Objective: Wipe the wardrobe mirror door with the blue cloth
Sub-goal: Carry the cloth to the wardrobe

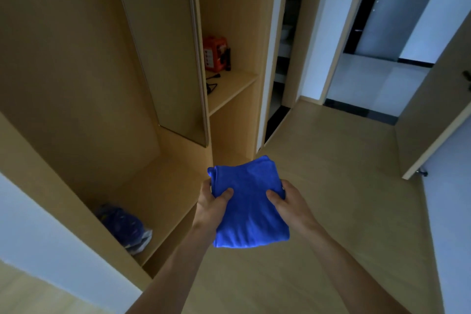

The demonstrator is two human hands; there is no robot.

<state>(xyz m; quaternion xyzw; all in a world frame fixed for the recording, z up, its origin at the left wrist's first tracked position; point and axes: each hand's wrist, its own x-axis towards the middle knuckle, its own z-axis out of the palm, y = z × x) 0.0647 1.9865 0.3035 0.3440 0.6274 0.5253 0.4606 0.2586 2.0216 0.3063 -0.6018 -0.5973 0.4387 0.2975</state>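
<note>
A folded blue cloth (248, 204) hangs in front of me above the wooden floor. My left hand (212, 202) grips its left edge with the thumb on top. My right hand (289, 202) grips its right edge the same way. The wardrobe mirror door (165, 46) stands open ahead and to the left, a tall narrow panel that reflects the wood of the wardrobe. Both hands are well below and in front of the mirror, apart from it.
The open wardrobe (76, 71) fills the left. A red box (215, 53) and a black cable lie on its right shelf. A blue bag (122, 224) sits on the wardrobe bottom. A doorway (377, 79) and an open wooden door (438, 99) are at right.
</note>
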